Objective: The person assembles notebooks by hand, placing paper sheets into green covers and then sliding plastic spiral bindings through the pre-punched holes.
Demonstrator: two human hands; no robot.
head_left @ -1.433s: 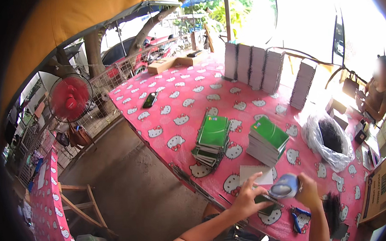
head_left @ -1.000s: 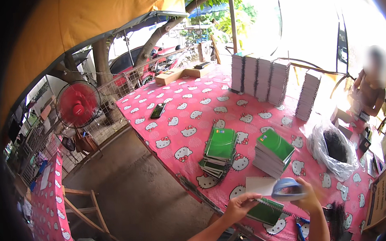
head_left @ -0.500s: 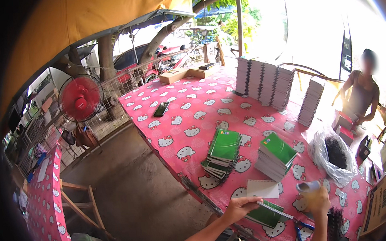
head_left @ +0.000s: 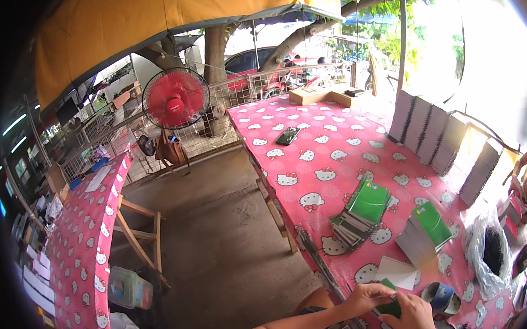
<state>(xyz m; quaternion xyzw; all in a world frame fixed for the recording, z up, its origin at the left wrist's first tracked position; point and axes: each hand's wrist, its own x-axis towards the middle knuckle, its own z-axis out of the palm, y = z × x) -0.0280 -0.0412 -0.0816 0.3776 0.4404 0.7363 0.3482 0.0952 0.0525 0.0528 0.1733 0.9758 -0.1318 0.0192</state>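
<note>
I see a green notebook (head_left: 391,306) at the near edge of the counter (head_left: 311,162), low in the head view, partly hidden by both hands. The left hand (head_left: 366,297) grips its left edge with curled fingers. The right hand (head_left: 411,314) is closed over its right side, thumb on top. A white sheet (head_left: 395,271) lies on the counter just behind the notebook. A roll of tape (head_left: 440,297) sits just to the right of the right hand. Farther back lie two stacks of green-covered notebooks (head_left: 361,213), the second stack (head_left: 425,233) to the right. A clear plastic bag (head_left: 489,254) with dark contents sits at the right. The counter wears a pink cloth with white cartoon cats. A black phone (head_left: 287,136) lies farther up it. A red fan (head_left: 175,99) stands beyond, to the left.
</note>
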